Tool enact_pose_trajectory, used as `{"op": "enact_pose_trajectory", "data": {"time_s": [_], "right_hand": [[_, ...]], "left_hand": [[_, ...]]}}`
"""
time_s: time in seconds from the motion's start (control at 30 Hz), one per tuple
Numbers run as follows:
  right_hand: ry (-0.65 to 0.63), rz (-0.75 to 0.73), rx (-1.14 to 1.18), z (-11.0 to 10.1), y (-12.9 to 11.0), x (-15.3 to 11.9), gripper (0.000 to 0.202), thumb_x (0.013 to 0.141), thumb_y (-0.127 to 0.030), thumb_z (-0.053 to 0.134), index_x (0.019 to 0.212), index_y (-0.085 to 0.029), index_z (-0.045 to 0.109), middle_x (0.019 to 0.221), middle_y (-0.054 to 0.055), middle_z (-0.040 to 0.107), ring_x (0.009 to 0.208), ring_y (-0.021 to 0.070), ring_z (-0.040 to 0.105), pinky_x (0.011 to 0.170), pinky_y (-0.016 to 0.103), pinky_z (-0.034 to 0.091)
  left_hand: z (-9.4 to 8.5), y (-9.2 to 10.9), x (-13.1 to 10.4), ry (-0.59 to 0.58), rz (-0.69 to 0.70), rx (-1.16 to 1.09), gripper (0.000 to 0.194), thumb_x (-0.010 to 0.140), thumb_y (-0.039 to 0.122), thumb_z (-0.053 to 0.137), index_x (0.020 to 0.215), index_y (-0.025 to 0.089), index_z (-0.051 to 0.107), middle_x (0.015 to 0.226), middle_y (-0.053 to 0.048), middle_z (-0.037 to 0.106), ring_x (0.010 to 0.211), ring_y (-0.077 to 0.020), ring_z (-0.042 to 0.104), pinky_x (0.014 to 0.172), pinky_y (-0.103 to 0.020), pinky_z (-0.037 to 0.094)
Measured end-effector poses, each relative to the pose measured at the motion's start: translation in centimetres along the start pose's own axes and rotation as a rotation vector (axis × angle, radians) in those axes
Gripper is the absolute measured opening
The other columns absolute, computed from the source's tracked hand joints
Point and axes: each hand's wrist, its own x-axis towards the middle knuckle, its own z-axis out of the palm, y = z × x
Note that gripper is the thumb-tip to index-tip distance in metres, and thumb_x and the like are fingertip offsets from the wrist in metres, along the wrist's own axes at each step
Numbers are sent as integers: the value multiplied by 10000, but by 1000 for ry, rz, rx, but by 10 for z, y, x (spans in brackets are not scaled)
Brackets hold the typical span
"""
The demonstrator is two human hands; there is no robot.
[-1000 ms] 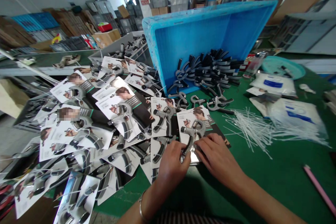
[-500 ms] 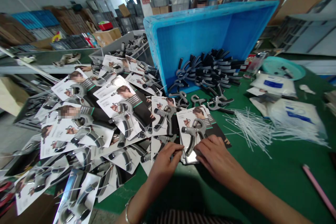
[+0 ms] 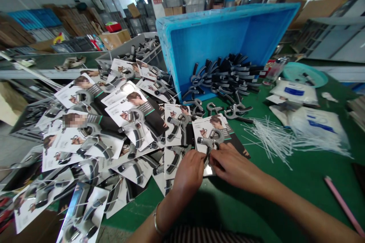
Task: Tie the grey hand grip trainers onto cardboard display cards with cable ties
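A grey hand grip (image 3: pixel 217 136) lies on a printed card (image 3: pixel 200 124) in front of me. My left hand (image 3: pixel 191 167) is closed at the lower handle of that grip, its wrist wearing a bangle. Close beside it on the right, my right hand (image 3: pixel 226 162) has its fingers curled together over the card's lower part. The fingertips of both hands nearly meet; whatever they pinch is too small or hidden to name. Many carded grips (image 3: pixel 136 121) are piled at the left.
A tilted blue crate (image 3: pixel 211 34) holding loose hand grips stands behind the card. White zip ties (image 3: pixel 273 140), plastic bags (image 3: pixel 319 125) and a turquoise plate (image 3: pixel 321 76) lie to the right. A pink stick (image 3: pixel 343 205) is at the lower right. A person is visible behind the crate.
My left hand has moved right and up onto the grip's handle, and its fingers have curled in. My right hand has shifted slightly left and its fingers are bent more.
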Motion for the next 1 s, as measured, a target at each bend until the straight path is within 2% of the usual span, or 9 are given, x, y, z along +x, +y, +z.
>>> {"op": "enact_pose_trajectory", "data": {"time_s": [0.1, 0.17, 0.23, 0.27, 0.37, 0.47, 0.63, 0.83, 1.0], "right_hand": [[-36, 57, 525, -21, 18, -1, 145, 936, -286, 475, 936, -210, 598, 635, -19, 535, 582, 149, 504, 589, 284, 421], [144, 142, 718, -28, 32, -5, 204, 977, -336, 411, 1028, -213, 565, 634, -32, 513, 559, 140, 500, 592, 284, 440], [344, 224, 628, -26, 42, -12, 203, 981, -354, 429, 1052, -220, 564, 704, -11, 558, 644, 159, 544, 648, 307, 455], [368, 230, 524, -21, 43, -16, 194, 977, -352, 457, 1057, -225, 580, 763, 10, 593, 715, 176, 568, 689, 322, 460], [260, 90, 225, 0, 36, -32, 185, 970, -311, 500, 1070, -231, 635, 962, 69, 655, 917, 222, 579, 825, 383, 452], [161, -38, 91, 16, 20, -42, 183, 967, -277, 521, 1093, -225, 642, 1018, 87, 664, 942, 229, 566, 843, 392, 447], [155, -40, 37, 20, 8, -37, 175, 966, -237, 513, 1101, -208, 621, 972, 84, 662, 915, 236, 553, 808, 379, 447], [174, -35, -22, 20, 13, -27, 156, 981, -244, 485, 985, -208, 637, 885, 69, 648, 841, 225, 540, 745, 349, 429], [205, -88, -114, 24, 15, -20, 223, 994, -209, 430, 1081, -181, 633, 871, 90, 654, 841, 235, 534, 751, 360, 428]], "left_hand": [[1, -1, -5, 29, -41, -33, 203, 915, 83, 431, 977, 166, 606, 879, -77, 624, 860, -222, 585, 800, -361, 490], [2, -2, -7, 56, -68, -70, 204, 918, 89, 437, 995, 169, 609, 904, -79, 629, 889, -221, 587, 822, -359, 489], [2, -3, -7, 67, -98, -119, 190, 921, 101, 455, 998, 171, 614, 927, -77, 638, 907, -216, 592, 840, -356, 488], [2, -4, -7, 65, -115, -151, 179, 924, 109, 466, 997, 174, 617, 932, -73, 643, 909, -210, 597, 845, -350, 489], [0, -8, -6, 57, -144, -232, 156, 933, 133, 494, 1002, 184, 625, 940, -60, 656, 910, -191, 613, 849, -327, 493], [-1, -10, -4, 53, -112, -213, 162, 937, 137, 497, 1017, 187, 629, 969, -66, 670, 930, -194, 616, 874, -342, 490], [-2, -4, -1, 37, -22, -196, 180, 954, 161, 485, 1072, 193, 616, 1026, -74, 678, 990, -208, 612, 916, -363, 481], [-1, 1, -2, 40, -114, -297, 176, 925, 176, 545, 1081, 202, 622, 966, -56, 665, 925, -192, 627, 854, -327, 497], [0, 1, 0, 40, -111, -353, 139, 918, 159, 553, 1009, 202, 649, 968, -51, 672, 941, -189, 615, 874, -321, 478]]}}
